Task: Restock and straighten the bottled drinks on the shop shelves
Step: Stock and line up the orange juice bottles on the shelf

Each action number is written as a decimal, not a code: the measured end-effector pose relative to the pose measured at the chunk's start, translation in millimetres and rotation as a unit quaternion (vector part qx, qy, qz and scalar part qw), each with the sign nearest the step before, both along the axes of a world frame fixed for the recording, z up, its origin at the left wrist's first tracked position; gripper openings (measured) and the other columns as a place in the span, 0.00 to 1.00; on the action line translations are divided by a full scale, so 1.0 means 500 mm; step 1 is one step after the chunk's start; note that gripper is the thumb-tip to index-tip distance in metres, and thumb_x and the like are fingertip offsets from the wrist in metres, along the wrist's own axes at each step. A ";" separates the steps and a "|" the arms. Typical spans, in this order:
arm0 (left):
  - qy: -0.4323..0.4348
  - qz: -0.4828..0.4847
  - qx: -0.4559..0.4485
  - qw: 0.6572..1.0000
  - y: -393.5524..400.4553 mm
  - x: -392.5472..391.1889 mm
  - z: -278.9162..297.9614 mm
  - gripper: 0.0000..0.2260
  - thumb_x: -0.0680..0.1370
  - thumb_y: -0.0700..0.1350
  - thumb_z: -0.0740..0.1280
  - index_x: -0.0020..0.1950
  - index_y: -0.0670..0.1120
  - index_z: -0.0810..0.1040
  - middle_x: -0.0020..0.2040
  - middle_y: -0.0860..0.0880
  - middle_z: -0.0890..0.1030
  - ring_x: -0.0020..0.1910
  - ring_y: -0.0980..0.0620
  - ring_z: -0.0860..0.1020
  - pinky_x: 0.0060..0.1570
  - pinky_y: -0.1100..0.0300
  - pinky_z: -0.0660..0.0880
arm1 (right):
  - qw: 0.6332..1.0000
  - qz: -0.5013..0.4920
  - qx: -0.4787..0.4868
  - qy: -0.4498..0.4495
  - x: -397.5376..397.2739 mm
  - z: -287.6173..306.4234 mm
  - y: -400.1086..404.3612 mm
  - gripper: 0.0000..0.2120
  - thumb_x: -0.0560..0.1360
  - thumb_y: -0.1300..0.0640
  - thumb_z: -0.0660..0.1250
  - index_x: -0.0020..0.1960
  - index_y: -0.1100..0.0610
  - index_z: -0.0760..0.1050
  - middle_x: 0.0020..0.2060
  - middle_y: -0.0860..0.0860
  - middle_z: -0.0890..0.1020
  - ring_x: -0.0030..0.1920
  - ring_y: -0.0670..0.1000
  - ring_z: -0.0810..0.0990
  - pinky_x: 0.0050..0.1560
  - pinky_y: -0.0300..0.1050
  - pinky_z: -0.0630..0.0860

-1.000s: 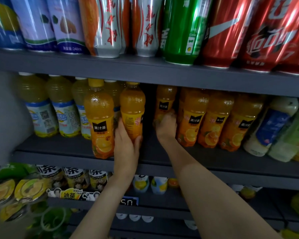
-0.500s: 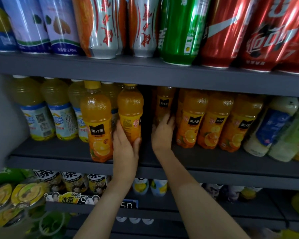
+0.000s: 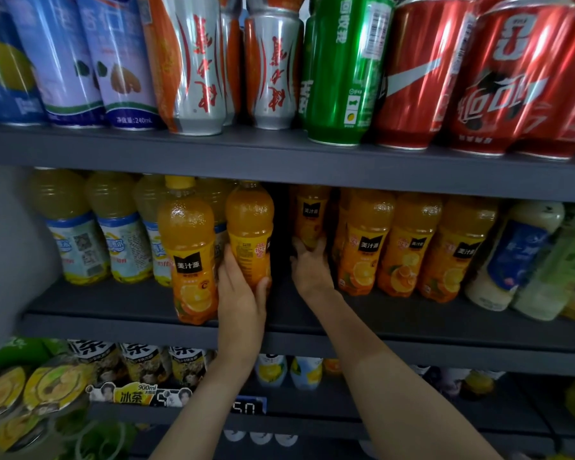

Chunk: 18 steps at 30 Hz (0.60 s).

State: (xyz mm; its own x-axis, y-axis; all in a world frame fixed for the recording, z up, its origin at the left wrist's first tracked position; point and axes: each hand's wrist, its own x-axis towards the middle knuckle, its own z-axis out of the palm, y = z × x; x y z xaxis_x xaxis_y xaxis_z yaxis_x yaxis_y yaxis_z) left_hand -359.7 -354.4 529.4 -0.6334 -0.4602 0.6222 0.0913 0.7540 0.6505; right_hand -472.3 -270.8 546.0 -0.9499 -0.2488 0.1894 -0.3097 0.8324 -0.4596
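Fingers of the left hand (image 3: 243, 293) curl round an orange juice bottle (image 3: 249, 234) near the middle shelf (image 3: 113, 303) front edge, its label turned away. The right hand (image 3: 309, 267) grips a rear orange bottle (image 3: 309, 217) deep in the gap. Straightening is under way; next, probably pull the rear bottle forward and turn the label out.

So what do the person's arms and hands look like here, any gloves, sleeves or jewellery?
Both are bare. The left hand and right hand wear no gloves, and no rings, watch or bracelet show. Both forearms are uncovered to the picture's lower edge, with no sleeve in view.
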 end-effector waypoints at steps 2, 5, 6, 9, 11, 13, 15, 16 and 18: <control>-0.003 0.001 0.000 1.000 0.000 -0.001 0.001 0.32 0.77 0.57 0.53 0.74 0.39 0.52 0.66 0.35 0.67 0.67 0.36 0.67 0.63 0.41 0.69 | 1.000 0.007 0.017 -0.002 -0.011 -0.001 -0.004 0.26 0.79 0.60 0.58 0.74 0.48 0.55 0.72 0.64 0.47 0.67 0.65 0.65 0.66 0.52 0.68; -0.010 0.000 0.000 1.000 0.001 0.001 0.002 0.32 0.77 0.55 0.55 0.74 0.38 0.52 0.67 0.35 0.67 0.67 0.36 0.67 0.64 0.43 0.68 | 0.999 0.004 0.047 -0.022 -0.027 0.001 -0.017 0.28 0.79 0.62 0.57 0.75 0.48 0.52 0.72 0.64 0.45 0.69 0.65 0.63 0.68 0.53 0.67; -0.012 0.000 0.001 1.000 0.001 0.002 0.003 0.32 0.77 0.54 0.56 0.74 0.37 0.52 0.67 0.35 0.67 0.67 0.36 0.67 0.65 0.43 0.68 | 0.998 0.000 0.053 -0.031 -0.031 0.003 -0.022 0.29 0.79 0.62 0.57 0.75 0.47 0.51 0.72 0.64 0.45 0.69 0.65 0.62 0.68 0.53 0.67; -0.018 -0.003 0.002 1.000 0.000 0.004 0.007 0.32 0.77 0.52 0.58 0.74 0.37 0.52 0.67 0.35 0.66 0.68 0.37 0.66 0.66 0.44 0.67 | 0.997 -0.011 0.065 -0.049 -0.036 0.006 -0.029 0.31 0.78 0.64 0.58 0.75 0.47 0.51 0.73 0.64 0.44 0.70 0.65 0.60 0.67 0.54 0.67; -0.022 -0.004 0.006 1.000 0.000 0.005 0.009 0.32 0.77 0.51 0.60 0.74 0.37 0.52 0.68 0.35 0.66 0.68 0.37 0.66 0.65 0.44 0.67 | 0.997 -0.007 0.065 -0.045 -0.034 0.002 -0.026 0.31 0.78 0.64 0.58 0.75 0.46 0.51 0.73 0.64 0.45 0.71 0.66 0.57 0.68 0.55 0.66; -0.026 -0.007 0.015 1.000 0.001 0.008 0.014 0.32 0.77 0.47 0.63 0.74 0.37 0.52 0.68 0.36 0.65 0.68 0.38 0.65 0.66 0.46 0.67 | 0.998 0.006 0.054 -0.020 -0.021 0.002 -0.014 0.30 0.78 0.64 0.57 0.75 0.46 0.52 0.74 0.63 0.46 0.72 0.67 0.53 0.69 0.56 0.64; -0.027 -0.017 0.026 0.999 0.001 0.011 0.019 0.32 0.77 0.45 0.64 0.75 0.39 0.52 0.69 0.38 0.65 0.69 0.41 0.64 0.68 0.54 0.62 | 0.999 0.030 0.014 0.004 0.009 0.005 0.007 0.30 0.78 0.65 0.57 0.75 0.46 0.52 0.73 0.66 0.47 0.71 0.67 0.57 0.69 0.54 0.65; -0.026 -0.024 0.031 0.999 0.001 0.012 0.021 0.32 0.77 0.45 0.65 0.75 0.39 0.53 0.70 0.39 0.65 0.69 0.43 0.64 0.66 0.59 0.60 | 0.999 0.042 0.000 0.022 0.028 0.007 0.021 0.30 0.78 0.66 0.56 0.76 0.47 0.52 0.73 0.66 0.48 0.71 0.66 0.59 0.68 0.52 0.64; -0.028 -0.039 0.042 0.998 0.008 0.013 0.026 0.32 0.76 0.44 0.65 0.75 0.41 0.53 0.70 0.42 0.65 0.69 0.46 0.64 0.63 0.65 0.58 | 0.996 0.057 -0.013 0.061 0.069 0.010 0.050 0.31 0.78 0.67 0.56 0.76 0.49 0.53 0.74 0.64 0.49 0.73 0.63 0.58 0.70 0.49 0.62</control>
